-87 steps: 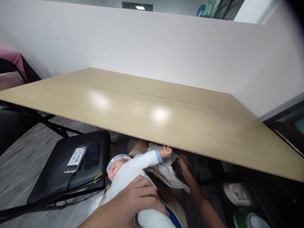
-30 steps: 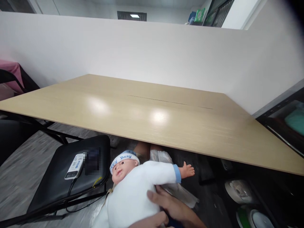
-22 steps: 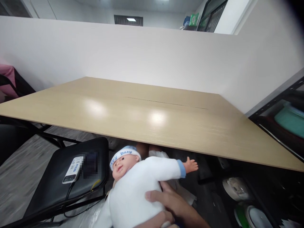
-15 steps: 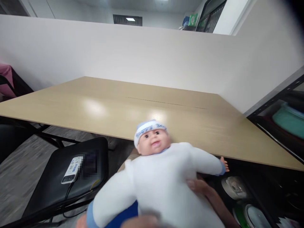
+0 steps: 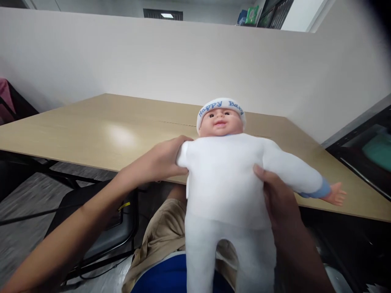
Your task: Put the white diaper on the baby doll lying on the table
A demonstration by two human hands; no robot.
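A baby doll (image 5: 226, 179) in a white suit with blue cuffs and a white "Happy Baby" headband hangs upright in front of me, facing me, above my lap. My left hand (image 5: 160, 160) grips its side under the arm on the left. Around the doll's other side, under its outstretched arm, my right hand (image 5: 275, 195) is closed. The doll's head is level with the far part of the light wooden table (image 5: 100, 130).
A white partition wall (image 5: 152, 61) runs behind the table. A black chair (image 5: 122, 228) with a cable on it stands at my left, partly hidden by my left arm. Dark shelving (image 5: 363, 150) with a teal object is at the right.
The doll lay across my lap below the table edge. Both hands have lifted it and turned it upright above the table edge. My left arm now covers the chair seat.
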